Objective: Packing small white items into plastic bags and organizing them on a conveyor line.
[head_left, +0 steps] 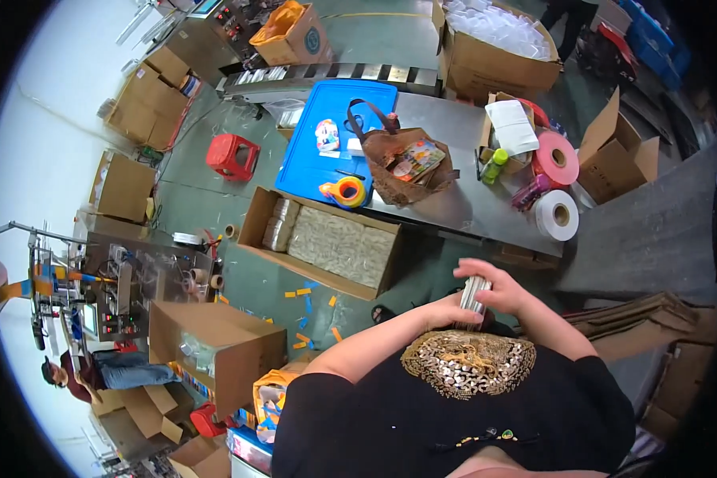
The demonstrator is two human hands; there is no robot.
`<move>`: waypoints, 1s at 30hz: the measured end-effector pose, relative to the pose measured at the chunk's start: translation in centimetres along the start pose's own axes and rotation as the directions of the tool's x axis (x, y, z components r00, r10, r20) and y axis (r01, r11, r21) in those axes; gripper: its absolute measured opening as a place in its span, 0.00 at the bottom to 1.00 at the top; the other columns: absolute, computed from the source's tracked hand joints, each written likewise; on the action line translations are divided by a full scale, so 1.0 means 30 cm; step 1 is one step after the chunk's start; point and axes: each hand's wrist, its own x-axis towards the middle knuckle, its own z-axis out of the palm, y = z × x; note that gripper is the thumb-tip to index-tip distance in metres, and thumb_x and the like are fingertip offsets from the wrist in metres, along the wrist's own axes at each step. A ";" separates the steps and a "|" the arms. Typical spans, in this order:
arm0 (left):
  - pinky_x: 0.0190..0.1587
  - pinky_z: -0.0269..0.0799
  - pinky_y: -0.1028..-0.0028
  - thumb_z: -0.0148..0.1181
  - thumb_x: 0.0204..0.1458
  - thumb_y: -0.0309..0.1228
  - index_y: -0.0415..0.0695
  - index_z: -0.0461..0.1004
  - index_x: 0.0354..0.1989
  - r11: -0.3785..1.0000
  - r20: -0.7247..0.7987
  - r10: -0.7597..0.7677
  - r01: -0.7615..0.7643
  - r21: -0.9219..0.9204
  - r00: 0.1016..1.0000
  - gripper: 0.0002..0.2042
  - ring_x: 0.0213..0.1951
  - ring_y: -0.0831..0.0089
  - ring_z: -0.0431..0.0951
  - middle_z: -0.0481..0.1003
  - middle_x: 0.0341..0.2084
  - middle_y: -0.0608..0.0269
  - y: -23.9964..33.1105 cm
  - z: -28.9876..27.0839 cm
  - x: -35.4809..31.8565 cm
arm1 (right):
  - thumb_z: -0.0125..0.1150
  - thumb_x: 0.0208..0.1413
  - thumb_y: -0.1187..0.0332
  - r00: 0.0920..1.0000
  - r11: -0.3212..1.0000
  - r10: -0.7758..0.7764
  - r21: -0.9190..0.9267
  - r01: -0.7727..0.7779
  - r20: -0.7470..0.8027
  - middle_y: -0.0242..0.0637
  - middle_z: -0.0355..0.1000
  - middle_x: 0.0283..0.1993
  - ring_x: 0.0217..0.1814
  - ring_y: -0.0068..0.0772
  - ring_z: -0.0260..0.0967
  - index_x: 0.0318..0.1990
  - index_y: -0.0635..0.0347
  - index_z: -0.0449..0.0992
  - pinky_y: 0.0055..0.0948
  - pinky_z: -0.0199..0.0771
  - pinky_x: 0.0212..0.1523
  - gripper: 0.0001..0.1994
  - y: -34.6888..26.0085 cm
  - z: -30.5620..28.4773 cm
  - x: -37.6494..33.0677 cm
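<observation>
In front of my chest I hold a stack of thin, white, flat pieces [475, 293], seen edge-on; their exact kind cannot be made out. My left hand [446, 312] grips the stack's lower left side, with part of its fingers hidden. Around the upper and right side curls my right hand [495, 288], its fingers bent over the top. Just beyond and to the left, an open carton [392, 259] stands low, filled with rows of clear-wrapped, whitish packs [334, 245].
A metal table [486, 195] bears a blue board [311, 163], a brown bag [402, 179], a tape roll [346, 191] and pink [556, 158] and white rolls [557, 215]. A red stool [233, 157] stands left. Another person [95, 374] works far left; flattened cardboard [637, 323] lies right.
</observation>
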 end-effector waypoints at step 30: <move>0.28 0.66 0.78 0.58 0.39 0.23 0.42 0.66 0.37 0.960 -0.506 0.195 -0.269 -0.076 0.840 0.14 0.29 0.77 0.70 0.69 0.28 0.66 -0.141 -0.303 -0.751 | 0.62 0.42 0.71 0.892 0.864 0.435 0.224 -0.451 0.122 0.34 0.69 0.32 0.34 0.23 0.67 0.49 0.58 0.61 0.23 0.70 0.34 0.24 0.040 0.859 0.361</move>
